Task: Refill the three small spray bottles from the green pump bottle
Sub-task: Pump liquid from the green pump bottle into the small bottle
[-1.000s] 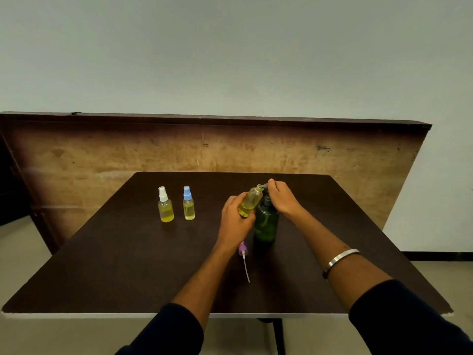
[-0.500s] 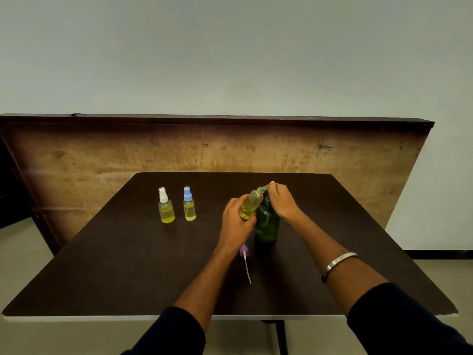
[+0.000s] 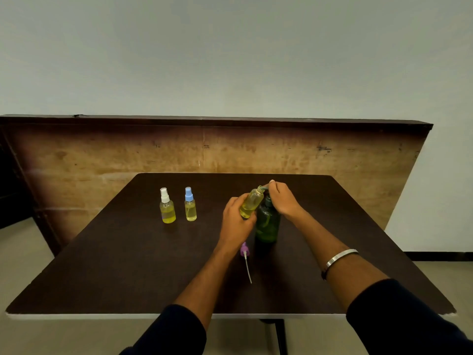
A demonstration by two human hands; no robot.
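Note:
My left hand [image 3: 236,221] grips an uncapped small spray bottle [image 3: 252,203] with yellow liquid, tilted so its mouth sits at the pump spout. The green pump bottle [image 3: 267,225] stands upright on the dark table [image 3: 128,265]. My right hand [image 3: 282,199] rests closed on top of its pump head, which is mostly hidden. The purple spray cap [image 3: 244,248] with its white dip tube lies on the table just in front of my left hand. Two capped small bottles stand to the left: one with a white cap [image 3: 167,207], one with a blue cap [image 3: 190,204].
A worn wooden board [image 3: 204,149] stands upright behind the table's far edge. The table's near edge [image 3: 230,315] is white. Pale floor shows on both sides.
Both hands and the bottles hold nearly the same pose; only the view has shifted slightly.

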